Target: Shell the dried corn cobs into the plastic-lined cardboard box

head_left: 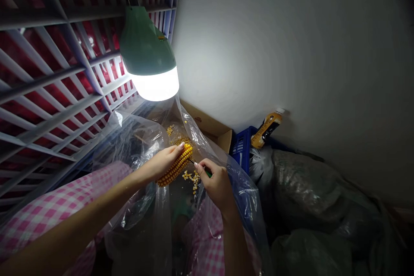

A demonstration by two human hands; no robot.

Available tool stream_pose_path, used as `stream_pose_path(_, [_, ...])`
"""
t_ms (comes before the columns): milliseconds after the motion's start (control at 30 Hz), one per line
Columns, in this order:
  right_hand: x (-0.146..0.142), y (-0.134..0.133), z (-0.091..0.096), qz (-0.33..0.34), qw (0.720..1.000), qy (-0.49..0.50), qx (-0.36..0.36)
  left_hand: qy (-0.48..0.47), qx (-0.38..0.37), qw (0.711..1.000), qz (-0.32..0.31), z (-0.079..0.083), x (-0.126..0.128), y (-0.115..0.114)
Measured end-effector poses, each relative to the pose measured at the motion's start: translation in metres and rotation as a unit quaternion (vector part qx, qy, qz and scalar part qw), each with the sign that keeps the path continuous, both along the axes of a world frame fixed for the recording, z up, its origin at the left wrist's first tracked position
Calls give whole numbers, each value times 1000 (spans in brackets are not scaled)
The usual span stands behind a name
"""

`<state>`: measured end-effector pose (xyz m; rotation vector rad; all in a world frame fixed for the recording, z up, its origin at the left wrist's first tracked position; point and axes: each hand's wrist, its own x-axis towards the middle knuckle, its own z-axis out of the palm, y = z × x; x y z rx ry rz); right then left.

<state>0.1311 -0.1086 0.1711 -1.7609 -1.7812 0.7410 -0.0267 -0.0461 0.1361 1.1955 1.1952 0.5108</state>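
My left hand [163,163] grips a dried yellow corn cob [176,166] near its upper end, and several kernel rows show along the cob. My right hand [216,184] holds a small green-handled screwdriver [208,173], and its thin shaft reaches toward the cob's tip. The handle is partly hidden by my fingers. Loose corn kernels [191,180] lie below the cob, and more [180,140] are heaped farther in. A clear plastic bag [139,146] surrounds my hands and forearms.
A glowing green-topped lamp [149,58] hangs just above, near a grey plastic lattice [48,75] and a white wall [284,39]. A cardboard box [207,125] sits beyond the bag, beside a blue plastic crate [242,148] and a yellow-labelled bottle [267,128]. Bulging grey-green sacks [307,189] fill the lower right.
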Motion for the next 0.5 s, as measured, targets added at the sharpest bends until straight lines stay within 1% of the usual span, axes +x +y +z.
stream_pose_path(167, [4,-1,-1,10,1000,9,-17,-24,-57,998,-19,1,-1,-1])
stream_pose_path(300, [0,-3,-5,-3,1000,-2,-18,-41,-74,996,-20,-3,-1,0])
stream_pose_path(433, [-3,-4,-7,-5,1000,-9,-16,-47,-79,996,1,-8,-2,0])
stream_pose_path(500, [-3,-5,-8,-4,1000,-18,-19,-74,-84,993,36,-11,-2,0])
